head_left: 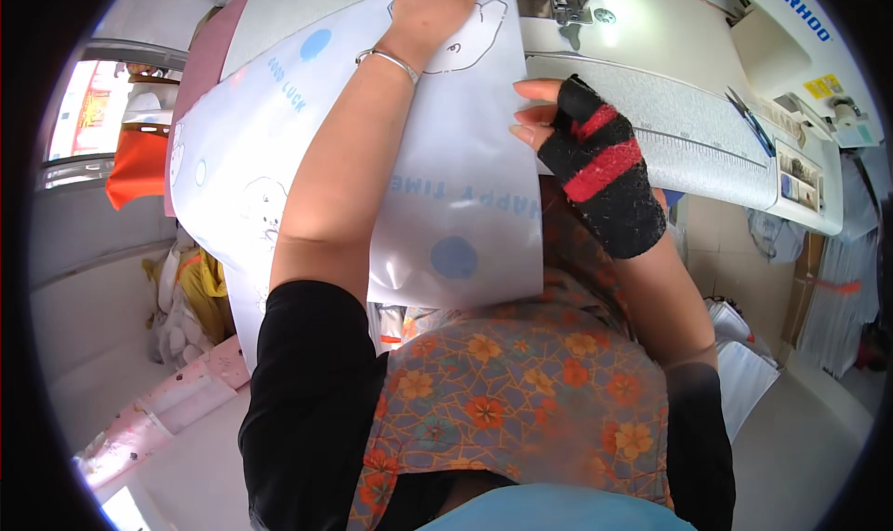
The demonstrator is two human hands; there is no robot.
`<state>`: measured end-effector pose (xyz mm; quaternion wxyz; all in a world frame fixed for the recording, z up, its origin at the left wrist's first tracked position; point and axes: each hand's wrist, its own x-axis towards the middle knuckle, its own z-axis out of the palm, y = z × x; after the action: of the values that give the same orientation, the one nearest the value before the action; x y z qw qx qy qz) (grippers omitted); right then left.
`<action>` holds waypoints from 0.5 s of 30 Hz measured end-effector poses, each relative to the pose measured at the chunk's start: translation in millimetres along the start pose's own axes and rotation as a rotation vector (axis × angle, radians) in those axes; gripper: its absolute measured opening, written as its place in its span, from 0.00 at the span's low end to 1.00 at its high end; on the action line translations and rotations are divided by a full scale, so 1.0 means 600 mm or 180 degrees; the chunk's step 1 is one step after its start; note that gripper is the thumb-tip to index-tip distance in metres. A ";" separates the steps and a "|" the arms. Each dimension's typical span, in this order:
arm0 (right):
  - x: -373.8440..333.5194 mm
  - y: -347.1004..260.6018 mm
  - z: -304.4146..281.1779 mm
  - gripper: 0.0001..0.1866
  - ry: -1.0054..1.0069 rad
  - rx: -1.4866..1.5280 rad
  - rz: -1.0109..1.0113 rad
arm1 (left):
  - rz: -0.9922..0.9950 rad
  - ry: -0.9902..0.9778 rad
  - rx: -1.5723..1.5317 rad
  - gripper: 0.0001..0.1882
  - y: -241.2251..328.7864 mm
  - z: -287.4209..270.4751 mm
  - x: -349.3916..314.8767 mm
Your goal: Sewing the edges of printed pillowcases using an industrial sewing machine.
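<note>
A glossy white printed sheet (474, 178) with blue dots, lettering and cartoon animal outlines lies across the sewing table and hangs over its front edge toward my lap. My left hand (433, 10), with a silver bangle at the wrist, lies flat on the sheet's far part; its fingertips are partly cut off by the upper edge of the picture. At the sheet's right edge is my right hand (595, 154) in a black and red fingerless glove. Its bare fingers stretch left, a little apart, with their tips over the sheet's edge.
A sewing machine's presser foot (570, 1) stands beyond the sheet, right of my left hand. Scissors (752, 122) lie at the table's right side, near a small compartment (800, 179) of bobbins. A ruler strip (679, 145) runs along the front. Orange cloth (139, 166) hangs at left.
</note>
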<state>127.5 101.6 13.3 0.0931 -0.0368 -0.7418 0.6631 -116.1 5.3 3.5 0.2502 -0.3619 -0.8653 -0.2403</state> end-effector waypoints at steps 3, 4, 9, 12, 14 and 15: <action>-0.002 0.007 0.002 0.18 -0.0106 -0.0305 -0.0222 | -0.0097 -0.0194 -0.0335 0.18 -0.003 -0.003 0.001; -0.005 0.008 0.003 0.18 -0.0096 -0.0303 -0.0216 | 0.0025 -0.0127 -0.0302 0.16 -0.003 -0.004 0.002; -0.012 0.017 0.018 0.18 -0.0275 -0.1165 -0.0798 | 0.0527 0.0260 -0.0166 0.10 -0.012 -0.007 0.004; -0.010 0.022 0.014 0.17 -0.0337 -0.0925 -0.0868 | 0.0736 0.0302 -0.0407 0.09 -0.019 0.003 0.005; -0.011 0.024 0.013 0.17 -0.0424 -0.0698 -0.0868 | 0.0188 -0.0278 -0.0056 0.09 -0.026 0.013 0.008; -0.013 0.024 0.014 0.16 -0.0548 -0.0624 -0.0747 | 0.0191 -0.0277 -0.0044 0.09 -0.033 0.013 0.014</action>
<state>132.8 93.9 -2.4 0.1020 0.0981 -0.8074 0.5728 -138.4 1.7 -1.8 0.2168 -0.3995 -0.8624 -0.2227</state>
